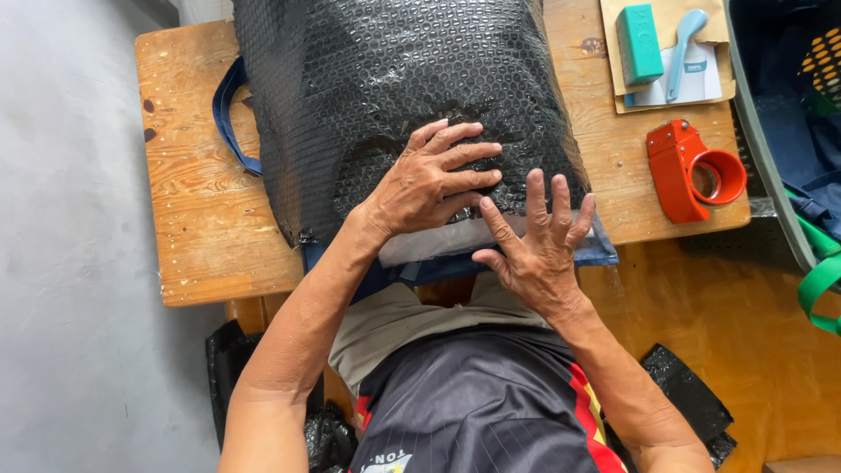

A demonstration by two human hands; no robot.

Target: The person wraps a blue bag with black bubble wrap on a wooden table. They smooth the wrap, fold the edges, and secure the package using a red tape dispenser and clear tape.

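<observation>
A large bundle wrapped in black bubble wrap (394, 79) lies on a small wooden table (197, 201). My left hand (434, 180) presses flat on its near part, fingers spread. My right hand (536, 241) rests flat at the bundle's near edge, over a strip of clear tape or plastic (438, 238) and the edge of a blue bag (604, 252). A blue handle (229, 114) of the bag sticks out at the left. Neither hand holds anything.
An orange tape dispenser (692, 171) sits at the table's right. Behind it, a teal block (639, 42) and a light blue tool (683, 48) lie on brown paper. A dark bin (771, 140) stands at the right, a green strap (819, 285) beside it. Black wrap scraps (692, 398) lie on the floor.
</observation>
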